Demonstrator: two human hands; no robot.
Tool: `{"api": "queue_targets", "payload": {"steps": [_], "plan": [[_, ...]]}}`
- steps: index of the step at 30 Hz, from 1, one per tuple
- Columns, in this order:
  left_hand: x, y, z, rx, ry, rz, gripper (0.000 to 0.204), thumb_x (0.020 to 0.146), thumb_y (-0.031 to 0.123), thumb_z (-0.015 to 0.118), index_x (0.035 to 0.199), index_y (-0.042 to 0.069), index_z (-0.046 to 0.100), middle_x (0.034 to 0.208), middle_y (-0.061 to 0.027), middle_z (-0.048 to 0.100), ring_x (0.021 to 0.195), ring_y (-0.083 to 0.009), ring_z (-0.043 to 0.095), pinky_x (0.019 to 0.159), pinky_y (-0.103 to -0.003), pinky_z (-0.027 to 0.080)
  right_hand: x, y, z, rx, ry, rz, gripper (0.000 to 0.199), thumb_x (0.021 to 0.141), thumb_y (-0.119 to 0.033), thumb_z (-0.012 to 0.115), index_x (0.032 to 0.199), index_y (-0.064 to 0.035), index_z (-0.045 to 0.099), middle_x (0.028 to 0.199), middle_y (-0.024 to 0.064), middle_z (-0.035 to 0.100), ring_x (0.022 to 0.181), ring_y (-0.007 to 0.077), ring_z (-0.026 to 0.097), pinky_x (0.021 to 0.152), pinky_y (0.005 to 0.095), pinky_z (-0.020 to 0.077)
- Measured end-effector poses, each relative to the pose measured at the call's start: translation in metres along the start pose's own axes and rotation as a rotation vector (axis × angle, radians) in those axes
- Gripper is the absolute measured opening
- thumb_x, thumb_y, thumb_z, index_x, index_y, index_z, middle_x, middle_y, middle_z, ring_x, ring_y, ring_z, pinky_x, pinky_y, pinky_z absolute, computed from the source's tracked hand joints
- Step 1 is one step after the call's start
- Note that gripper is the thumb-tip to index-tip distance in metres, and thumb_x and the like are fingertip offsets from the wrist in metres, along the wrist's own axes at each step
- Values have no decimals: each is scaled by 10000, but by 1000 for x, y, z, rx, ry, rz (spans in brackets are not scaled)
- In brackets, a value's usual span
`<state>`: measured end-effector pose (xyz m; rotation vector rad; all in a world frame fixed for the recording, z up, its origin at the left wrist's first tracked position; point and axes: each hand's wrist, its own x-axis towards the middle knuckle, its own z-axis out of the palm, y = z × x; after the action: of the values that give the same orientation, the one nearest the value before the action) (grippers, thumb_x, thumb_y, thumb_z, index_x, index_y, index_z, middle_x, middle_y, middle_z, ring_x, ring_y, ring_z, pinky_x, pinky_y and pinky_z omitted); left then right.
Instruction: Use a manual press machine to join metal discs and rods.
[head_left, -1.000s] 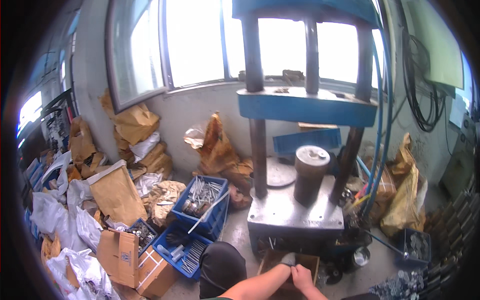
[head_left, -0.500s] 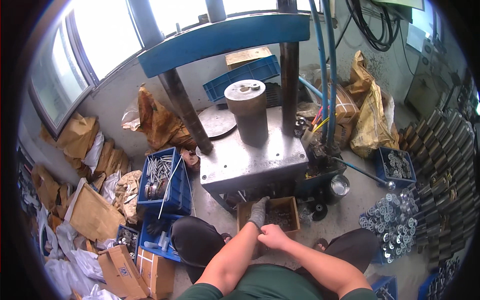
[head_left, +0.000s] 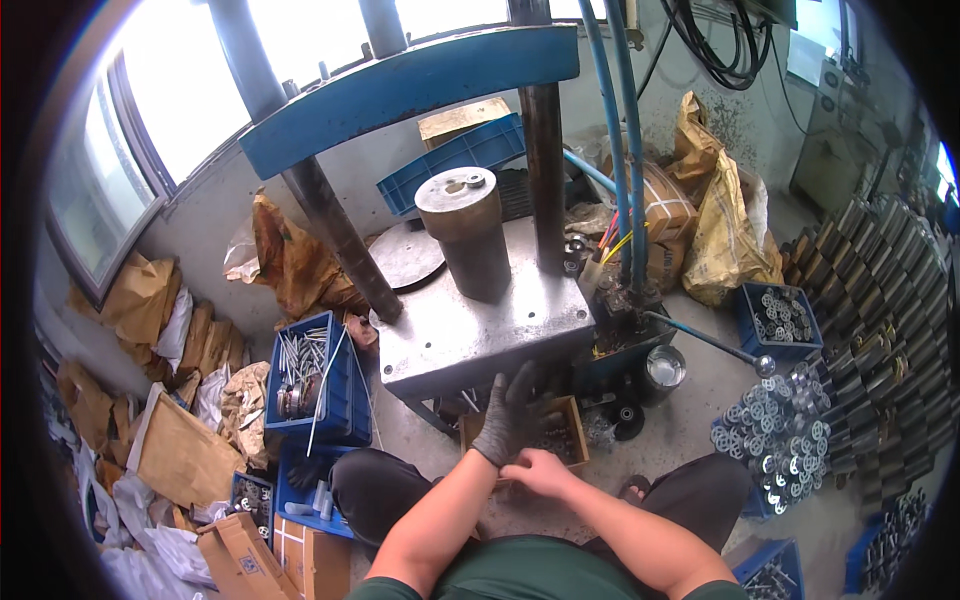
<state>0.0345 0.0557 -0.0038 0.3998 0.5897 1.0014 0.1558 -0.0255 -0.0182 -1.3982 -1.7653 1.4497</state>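
The gloved left hand (head_left: 512,415) spreads its knit fingers wide above the small wooden box (head_left: 568,436), gripping nothing. The bare right hand (head_left: 538,470) curls loosely at the glove's cuff, perhaps pinching it. Behind stands a grey steel press (head_left: 470,320).

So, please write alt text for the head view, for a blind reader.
A gloved left hand reaches over a small wooden box below a grey press table; the bare right hand is at its wrist.
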Motion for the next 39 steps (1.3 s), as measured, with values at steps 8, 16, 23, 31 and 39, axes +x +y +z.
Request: {"api": "queue_targets", "payload": {"steps": [8,16,23,31,39], "plan": [[-40,-5,39,766,-108,276,785,993,615,493,1640,241,252,1716,-64,165,1478,-244,360,1158,-479,353,25,1,-28,1179,100,384,427,1003,-524,542,1154,-127,581,964,57,672,877,225,640,781,404,540],[-60,-23,65,959,-396,682,999,892,731,590,1624,126,283,1702,-207,123,1575,-361,135,1250,-503,129,24,43,0,1478,-167,268,411,1069,-454,433,1123,-106,645,1012,28,639,981,176,610,900,332,486],[-59,7,65,833,-407,505,974,890,725,587,1582,77,366,1658,-182,286,1553,-306,227,1248,-452,162,10,-32,-17,1275,210,392,419,1035,-523,487,1115,-143,644,937,17,676,875,169,636,769,384,529],[-38,36,1,1751,178,677,285,931,155,704,1178,17,673,1120,-107,697,1046,-201,663,906,-364,535,22,-7,-58,726,258,98,310,861,-103,540,1118,-27,697,886,17,682,794,81,582,659,234,432],[-43,1,8,679,165,-130,302,953,273,739,1130,46,645,888,-24,672,817,-139,654,773,-300,556,26,1,-63,874,252,1,489,813,77,555,1296,-1,560,1155,99,615,967,160,612,852,283,519]]}}
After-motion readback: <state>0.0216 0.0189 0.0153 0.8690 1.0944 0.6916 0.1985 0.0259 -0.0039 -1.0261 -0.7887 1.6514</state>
